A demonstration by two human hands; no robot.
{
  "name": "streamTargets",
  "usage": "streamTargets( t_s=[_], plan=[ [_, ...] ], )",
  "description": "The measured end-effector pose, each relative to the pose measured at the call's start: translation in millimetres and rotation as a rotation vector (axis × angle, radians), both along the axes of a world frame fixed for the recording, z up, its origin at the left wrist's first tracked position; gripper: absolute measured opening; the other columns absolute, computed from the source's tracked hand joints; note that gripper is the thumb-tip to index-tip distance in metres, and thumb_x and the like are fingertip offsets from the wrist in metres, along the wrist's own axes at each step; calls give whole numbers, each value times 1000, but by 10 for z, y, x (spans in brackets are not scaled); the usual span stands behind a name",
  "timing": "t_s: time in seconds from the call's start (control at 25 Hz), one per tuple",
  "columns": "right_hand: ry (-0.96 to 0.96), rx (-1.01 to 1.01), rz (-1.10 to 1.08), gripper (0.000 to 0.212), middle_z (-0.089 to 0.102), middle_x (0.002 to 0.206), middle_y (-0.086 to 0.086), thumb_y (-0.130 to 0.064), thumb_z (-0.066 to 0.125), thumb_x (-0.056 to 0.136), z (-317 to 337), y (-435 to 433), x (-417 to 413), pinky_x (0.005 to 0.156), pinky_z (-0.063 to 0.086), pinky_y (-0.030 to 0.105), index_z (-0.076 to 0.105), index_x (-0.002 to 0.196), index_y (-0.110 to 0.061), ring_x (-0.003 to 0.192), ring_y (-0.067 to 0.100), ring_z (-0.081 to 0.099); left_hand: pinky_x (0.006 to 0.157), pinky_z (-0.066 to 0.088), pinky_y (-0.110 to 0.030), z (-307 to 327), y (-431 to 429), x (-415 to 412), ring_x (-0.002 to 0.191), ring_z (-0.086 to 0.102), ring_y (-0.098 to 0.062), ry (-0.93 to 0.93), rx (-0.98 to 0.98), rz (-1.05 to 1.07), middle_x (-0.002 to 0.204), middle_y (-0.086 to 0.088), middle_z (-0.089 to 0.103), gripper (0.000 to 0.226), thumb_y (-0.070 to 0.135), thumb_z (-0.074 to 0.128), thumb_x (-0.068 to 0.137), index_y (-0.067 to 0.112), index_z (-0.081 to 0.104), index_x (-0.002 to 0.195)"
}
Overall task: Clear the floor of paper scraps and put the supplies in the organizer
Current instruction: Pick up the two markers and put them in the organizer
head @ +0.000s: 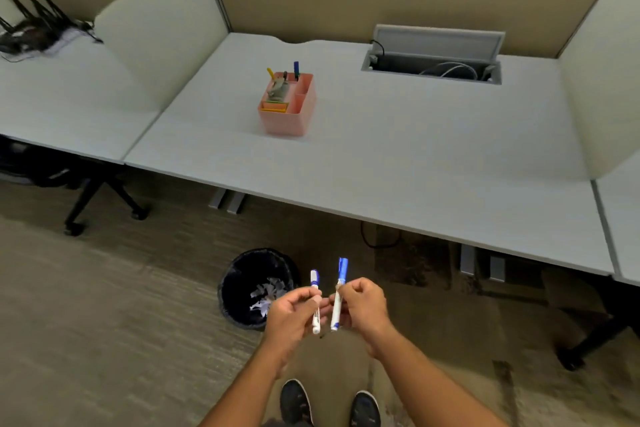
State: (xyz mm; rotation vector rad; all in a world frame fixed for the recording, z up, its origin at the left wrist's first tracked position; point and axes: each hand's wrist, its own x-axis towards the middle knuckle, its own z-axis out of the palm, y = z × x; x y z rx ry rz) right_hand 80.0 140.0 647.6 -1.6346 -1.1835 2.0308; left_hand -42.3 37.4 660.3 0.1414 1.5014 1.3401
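The left hand pinches a short white marker with a blue cap. The right hand pinches a longer white marker with a blue cap. Both stand upright above the floor, beside the round black bin holding paper scraps. The pink plastic organizer sits on the grey desk, well apart from the hands.

Matt pink plastic organizer on a smooth, pale laminate desk; rough grey carpet; glossy black liner in the bin
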Motion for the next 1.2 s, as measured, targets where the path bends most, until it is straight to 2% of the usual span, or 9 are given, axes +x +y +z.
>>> streamTargets(
  t_s=[0.12, 0.2, 0.28, 0.36, 0.56, 0.92, 1.04, 1.12, 1.2],
  plan=[
    [-24, 48, 2, 17, 79, 84, 14, -23, 70, 91, 159, 127, -129, 75, 63, 60, 66, 96, -7, 78, 37, 78, 81, 67, -42, 26, 94, -82, 99, 80, -38, 81, -17, 32, 100, -24, 81, 16, -2, 68, 95, -4, 63, 110],
    [-23, 77, 16, 11, 79, 84, 11, -19, 70, 91, 221, 244, -261, 73, 65, 54, 68, 99, -12, 76, 32, 79, 84, 67, -47, 32, 201, -219, 97, 80, -36, 151, -22, 29, 99, -21, 81, 26, 2, 73, 93, 0, 57, 113],
    [-37, 118, 52, 8, 79, 84, 8, -17, 69, 93, 269, 380, -426, 70, 67, 45, 70, 101, -17, 75, 24, 79, 88, 65, -48, 58, 352, -410, 98, 81, -28, 203, -43, 13, 102, -12, 83, 39, 12, 80, 89, 13, 56, 120],
    [-95, 191, 107, 7, 77, 89, 4, -19, 68, 95, 317, 549, -619, 76, 67, 43, 70, 102, -21, 81, 22, 77, 88, 64, -42, 89, 537, -660, 100, 80, -18, 233, -75, -13, 105, -2, 83, 45, 21, 83, 87, 27, 59, 124],
    [-153, 273, 167, 12, 74, 101, 7, -16, 66, 97, 424, 1036, -1167, 87, 64, 45, 66, 108, -16, 93, 22, 74, 93, 64, -40, 228, 1056, -1292, 98, 78, -12, 323, -88, -93, 101, 6, 82, 26, 27, 80, 89, 27, 74, 114],
    [-112, 399, 93, 10, 71, 107, 6, -16, 67, 97, 719, 1729, -2162, 86, 64, 37, 65, 106, -15, 95, 22, 72, 92, 64, -44, 518, 1921, -2194, 96, 74, -17, 478, -79, -54, 103, 6, 76, 14, 22, 74, 94, 27, 75, 106],
    [-132, 437, 75, 26, 68, 108, 7, -12, 67, 96, 826, 1986, -2415, 88, 64, 41, 58, 119, -17, 95, 24, 71, 95, 62, -41, 590, 2228, -2420, 96, 73, -17, 532, -88, -16, 106, 6, 77, 16, 26, 74, 94, 26, 74, 110],
    [-127, 478, 54, 44, 66, 105, 3, -10, 67, 96, 907, 2211, -2589, 87, 64, 41, 48, 132, -27, 93, 23, 71, 90, 61, -33, 657, 2450, -2576, 92, 73, -13, 584, -88, -2, 106, 4, 77, 12, 26, 74, 95, 29, 71, 106],
    [-96, 518, 50, 63, 63, 102, 0, -9, 66, 96, 997, 2472, -2772, 73, 64, 31, 38, 141, -42, 90, 22, 71, 84, 56, -27, 749, 2683, -2758, 92, 73, -14, 664, -90, -5, 103, 4, 77, 10, 24, 73, 96, 29, 67, 103]
  ],
)
